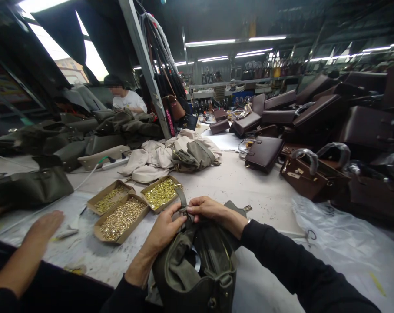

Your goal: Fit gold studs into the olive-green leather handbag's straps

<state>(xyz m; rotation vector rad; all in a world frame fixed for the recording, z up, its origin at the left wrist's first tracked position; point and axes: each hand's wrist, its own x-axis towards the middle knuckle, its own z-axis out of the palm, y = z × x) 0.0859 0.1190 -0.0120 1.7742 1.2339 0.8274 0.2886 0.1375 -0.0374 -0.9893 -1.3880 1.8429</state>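
An olive-green bag [197, 269] lies open in front of me, its zipper and lining showing. Its narrow strap [181, 196] stands up at the far edge. My left hand [164, 228] pinches the strap's base between thumb and fingers. From the right, my right hand [210, 209] grips the same spot with its fingertips close to the left ones. Any small part between the fingertips is too small to tell. Just beyond the left hand are cardboard trays of small metal pieces: gold ones [160, 192], copper-coloured ones [121, 219] and a partly filled one [109, 200].
Another person's hand [43, 226] reaches in at the left, near a dark green bag [37, 184]. Beige and olive bags [195, 154] lie beyond the trays. Brown handbags [314, 174] and plastic film [343, 239] occupy the right. A seated person [130, 101] is behind.
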